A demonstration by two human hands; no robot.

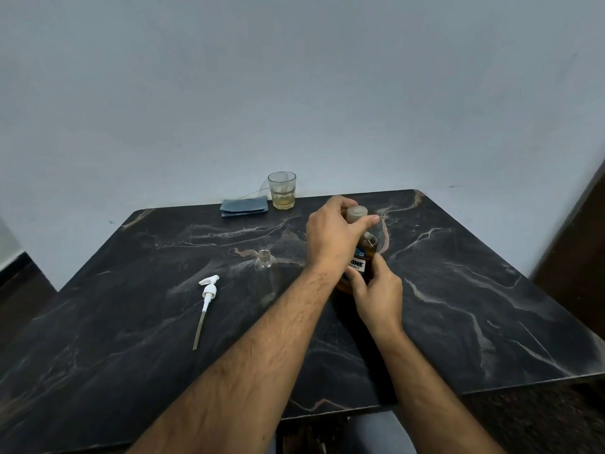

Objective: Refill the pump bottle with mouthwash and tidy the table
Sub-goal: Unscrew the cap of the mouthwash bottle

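Note:
An amber mouthwash bottle (pixel 367 253) with a black-and-white label stands on the dark marble table (pixel 474 290). My left hand (pixel 330 237) wraps around its neck, thumb and fingers on the pale cap (pixel 357 213). My right hand (pixel 376 293) grips the lower body of the bottle. To the left stands a clear, empty pump bottle (pixel 265 273) with its mouth open. Its white pump head (pixel 207 296) with a long dip tube lies flat on the table further left.
A glass (pixel 282 191) with a little yellowish liquid stands at the table's back edge by the wall. A folded blue-grey cloth (pixel 244 207) lies just left of it. A dark door frame (pixel 579 231) rises at the right.

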